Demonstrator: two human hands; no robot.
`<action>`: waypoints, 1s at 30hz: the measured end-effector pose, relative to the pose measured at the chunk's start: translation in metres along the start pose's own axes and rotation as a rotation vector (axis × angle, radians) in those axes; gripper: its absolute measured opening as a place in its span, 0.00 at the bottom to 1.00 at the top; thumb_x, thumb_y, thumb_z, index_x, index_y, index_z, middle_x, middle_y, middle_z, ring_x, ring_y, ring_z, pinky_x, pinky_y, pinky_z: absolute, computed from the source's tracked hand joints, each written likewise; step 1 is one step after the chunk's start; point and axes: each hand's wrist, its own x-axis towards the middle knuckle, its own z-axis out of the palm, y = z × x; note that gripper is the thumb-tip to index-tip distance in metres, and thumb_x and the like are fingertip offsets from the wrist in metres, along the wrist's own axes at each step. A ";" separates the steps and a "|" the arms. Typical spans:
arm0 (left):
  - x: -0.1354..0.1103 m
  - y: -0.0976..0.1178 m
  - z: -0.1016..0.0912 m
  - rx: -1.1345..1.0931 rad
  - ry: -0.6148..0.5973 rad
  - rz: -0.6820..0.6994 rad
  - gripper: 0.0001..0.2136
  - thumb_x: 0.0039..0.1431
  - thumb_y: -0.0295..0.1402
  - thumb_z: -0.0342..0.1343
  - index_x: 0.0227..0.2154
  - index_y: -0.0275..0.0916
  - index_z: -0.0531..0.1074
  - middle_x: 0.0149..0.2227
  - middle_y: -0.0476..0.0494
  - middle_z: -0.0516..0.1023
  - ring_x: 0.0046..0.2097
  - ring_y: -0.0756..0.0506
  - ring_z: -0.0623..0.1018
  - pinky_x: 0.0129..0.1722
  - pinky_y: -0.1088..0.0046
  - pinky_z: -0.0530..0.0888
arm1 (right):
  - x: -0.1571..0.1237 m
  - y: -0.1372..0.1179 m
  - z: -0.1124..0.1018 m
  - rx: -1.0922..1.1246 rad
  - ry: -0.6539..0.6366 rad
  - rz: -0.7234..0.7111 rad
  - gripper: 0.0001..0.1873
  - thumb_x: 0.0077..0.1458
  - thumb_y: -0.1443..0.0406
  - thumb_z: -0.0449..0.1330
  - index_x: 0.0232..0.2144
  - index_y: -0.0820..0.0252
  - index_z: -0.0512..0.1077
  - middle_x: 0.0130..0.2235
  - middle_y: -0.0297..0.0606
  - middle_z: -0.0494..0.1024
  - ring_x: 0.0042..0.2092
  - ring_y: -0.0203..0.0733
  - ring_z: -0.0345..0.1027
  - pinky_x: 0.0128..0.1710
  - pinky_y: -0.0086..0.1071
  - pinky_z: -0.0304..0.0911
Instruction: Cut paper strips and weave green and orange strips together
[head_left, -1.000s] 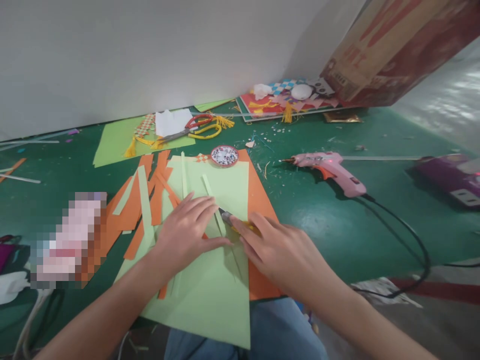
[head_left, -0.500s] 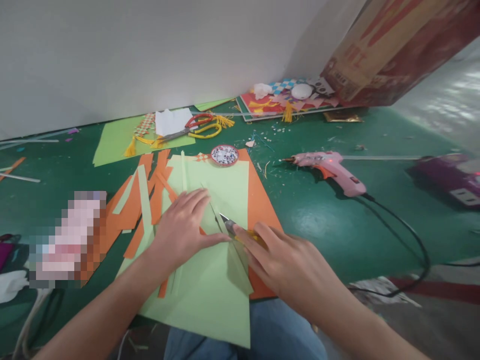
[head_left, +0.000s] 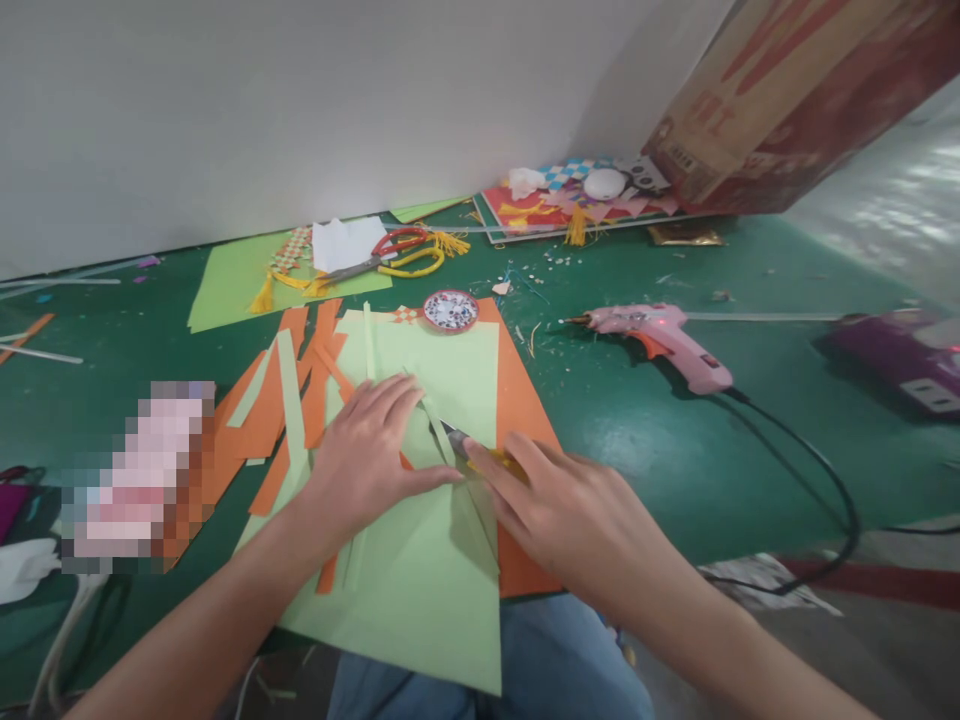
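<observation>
In the head view a light green paper sheet (head_left: 420, 600) lies over an orange sheet (head_left: 529, 520), its near end past the table edge above my lap. My left hand (head_left: 369, 440) presses on the green paper with fingers stretched and thumb out to the right. A utility knife (head_left: 459, 440) with a yellow handle is gripped in my right hand (head_left: 559, 500), its blade pointing up and left. Beside the blade a narrow green paper strip (head_left: 441, 432) stands partly free, running from under my left fingertips. My right fingers cover most of the handle.
Cut orange strips (head_left: 259, 435) lie left of the sheets. A small dish of beads (head_left: 450, 311) sits at the paper's far edge. Scissors (head_left: 397, 255) lie behind. To the right are a pink glue gun (head_left: 660, 335), its black cord (head_left: 817, 460) and a purple power box (head_left: 892, 360).
My right hand has moved the knife slightly up and left along the paper. The narrow strip beside the blade shows wider now. My left hand has stayed nearly in place.
</observation>
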 end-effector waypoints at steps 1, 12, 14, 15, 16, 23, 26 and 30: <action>0.000 0.000 0.000 -0.003 0.004 0.015 0.37 0.52 0.62 0.44 0.50 0.32 0.69 0.53 0.31 0.73 0.56 0.34 0.71 0.57 0.50 0.66 | -0.001 0.000 0.000 0.001 -0.002 -0.004 0.19 0.52 0.72 0.56 0.48 0.63 0.72 0.29 0.36 0.70 0.25 0.34 0.65 0.20 0.29 0.50; -0.001 -0.002 -0.002 -0.040 0.034 0.138 0.31 0.53 0.58 0.47 0.44 0.34 0.73 0.47 0.35 0.78 0.50 0.39 0.77 0.58 0.55 0.67 | -0.003 0.000 -0.005 0.012 0.014 -0.019 0.21 0.47 0.71 0.60 0.47 0.63 0.74 0.27 0.35 0.70 0.23 0.34 0.65 0.19 0.30 0.50; -0.001 -0.002 -0.002 -0.030 0.035 0.140 0.30 0.55 0.57 0.46 0.43 0.34 0.74 0.47 0.36 0.78 0.49 0.40 0.77 0.57 0.54 0.67 | -0.002 0.000 -0.005 0.007 0.017 -0.018 0.21 0.47 0.71 0.61 0.47 0.63 0.74 0.27 0.35 0.70 0.23 0.34 0.65 0.19 0.30 0.50; 0.000 -0.002 -0.002 -0.022 0.035 0.140 0.28 0.57 0.55 0.46 0.42 0.34 0.74 0.46 0.36 0.79 0.49 0.40 0.77 0.57 0.54 0.68 | -0.001 0.000 -0.004 0.006 0.016 -0.018 0.21 0.48 0.71 0.60 0.47 0.63 0.74 0.27 0.35 0.71 0.23 0.34 0.65 0.19 0.30 0.50; 0.000 -0.002 -0.002 -0.014 0.037 0.140 0.26 0.58 0.53 0.46 0.41 0.34 0.74 0.46 0.37 0.79 0.49 0.40 0.78 0.56 0.54 0.68 | 0.000 0.000 -0.004 0.006 0.018 -0.019 0.21 0.48 0.71 0.60 0.47 0.62 0.74 0.27 0.36 0.71 0.23 0.34 0.65 0.19 0.30 0.50; 0.000 0.000 -0.002 -0.017 0.033 0.114 0.22 0.60 0.50 0.48 0.39 0.34 0.73 0.45 0.37 0.79 0.49 0.40 0.77 0.52 0.55 0.72 | 0.001 0.000 -0.003 0.018 0.025 -0.018 0.20 0.49 0.71 0.59 0.47 0.62 0.75 0.27 0.36 0.71 0.23 0.34 0.65 0.19 0.30 0.48; 0.000 0.001 -0.003 -0.020 0.027 0.103 0.22 0.60 0.50 0.48 0.39 0.35 0.73 0.46 0.37 0.79 0.49 0.40 0.77 0.52 0.56 0.72 | 0.002 0.000 -0.002 0.016 0.030 0.002 0.20 0.50 0.71 0.58 0.46 0.61 0.75 0.27 0.36 0.71 0.23 0.34 0.65 0.18 0.30 0.47; 0.000 0.000 -0.003 -0.012 0.017 0.113 0.23 0.60 0.50 0.47 0.39 0.33 0.73 0.45 0.37 0.79 0.49 0.40 0.77 0.52 0.55 0.72 | 0.005 0.000 0.000 0.015 0.015 0.019 0.20 0.52 0.71 0.55 0.48 0.61 0.75 0.27 0.36 0.71 0.23 0.34 0.66 0.19 0.30 0.48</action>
